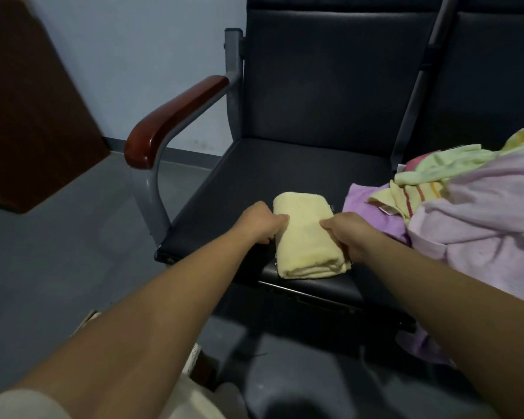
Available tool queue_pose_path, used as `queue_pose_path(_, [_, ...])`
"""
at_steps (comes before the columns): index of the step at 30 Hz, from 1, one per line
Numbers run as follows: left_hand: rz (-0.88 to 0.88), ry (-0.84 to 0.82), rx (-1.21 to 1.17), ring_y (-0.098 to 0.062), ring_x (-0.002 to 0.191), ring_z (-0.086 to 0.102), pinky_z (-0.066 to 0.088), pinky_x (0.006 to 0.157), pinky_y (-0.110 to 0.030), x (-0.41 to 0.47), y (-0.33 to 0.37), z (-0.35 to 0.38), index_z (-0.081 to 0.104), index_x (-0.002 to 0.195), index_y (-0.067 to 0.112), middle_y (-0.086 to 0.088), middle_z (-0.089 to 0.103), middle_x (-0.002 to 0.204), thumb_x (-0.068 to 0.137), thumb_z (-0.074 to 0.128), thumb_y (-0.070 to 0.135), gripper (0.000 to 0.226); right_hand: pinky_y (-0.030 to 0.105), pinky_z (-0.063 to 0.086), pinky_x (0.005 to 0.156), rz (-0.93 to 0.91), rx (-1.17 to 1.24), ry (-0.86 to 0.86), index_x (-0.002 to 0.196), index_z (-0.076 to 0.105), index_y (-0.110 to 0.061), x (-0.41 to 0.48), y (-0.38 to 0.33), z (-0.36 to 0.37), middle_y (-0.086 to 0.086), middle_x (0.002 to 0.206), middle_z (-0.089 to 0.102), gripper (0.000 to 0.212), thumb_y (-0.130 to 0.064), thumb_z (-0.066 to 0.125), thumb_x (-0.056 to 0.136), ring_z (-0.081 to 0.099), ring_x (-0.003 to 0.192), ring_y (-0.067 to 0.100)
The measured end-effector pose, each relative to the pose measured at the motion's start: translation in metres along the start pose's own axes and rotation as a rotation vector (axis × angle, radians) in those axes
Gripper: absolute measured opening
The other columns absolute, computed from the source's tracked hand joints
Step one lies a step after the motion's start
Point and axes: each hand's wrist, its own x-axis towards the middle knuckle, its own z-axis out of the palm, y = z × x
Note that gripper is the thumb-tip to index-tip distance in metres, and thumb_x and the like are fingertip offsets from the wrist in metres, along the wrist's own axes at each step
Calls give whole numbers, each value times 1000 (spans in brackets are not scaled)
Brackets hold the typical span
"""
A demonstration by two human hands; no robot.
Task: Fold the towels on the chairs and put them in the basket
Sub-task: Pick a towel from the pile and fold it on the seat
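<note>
My left hand and right hand clamp the folded towel near the chair front edge; an uneven lift may unfold it.

A pale yellow towel, folded into a thick oblong, is lying flat near the front edge of the dark chair seat, with the left hand and right hand gripping its long sides. Just right of it, a rumpled heap of unfolded towels in lilac, purple, green and striped yellow is sprawling onto the next chair.
</note>
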Motion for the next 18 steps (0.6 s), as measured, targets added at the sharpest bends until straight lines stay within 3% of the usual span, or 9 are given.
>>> queue_pose_path(4, [-118,-24,-282,-24,99,66,59,88,-38,6,7,11,51,112,8,-7,63,113,89,69,37,41,35,47,66,77,119,-44,100,53,-9,-1,2,-4,7,97,62,10,-19,55,97,59,86,23])
queue_pose_path(7, [-152,-108,-374,-26,98,69,58,90,-41,9,5,12,59,118,6,-8,69,110,83,76,40,52,33,51,69,62,220,-72,99,57,-13,1,5,-3,6,103,67,30,-43,57,98,64,92,23])
queue_pose_path(9, [-90,-163,-449,-26,97,71,58,91,-41,9,6,12,62,122,7,-9,73,109,85,75,31,46,36,53,74,70,227,-60,99,57,-14,3,7,0,6,103,68,40,-53,55,97,65,93,25])
queue_pose_path(13, [-21,-163,-648,-29,103,69,57,91,-48,-1,9,4,56,126,17,-10,69,116,91,65,23,37,47,57,89,17,295,-69,112,61,-13,-4,1,15,7,106,74,37,-47,52,100,71,96,28])
queue_pose_path(18, [67,-31,-868,-31,104,69,55,93,-53,-26,7,-47,56,125,20,-11,70,118,93,61,24,32,50,56,91,-288,308,-6,99,63,-13,-28,-38,44,7,103,73,23,-36,59,99,69,96,24])
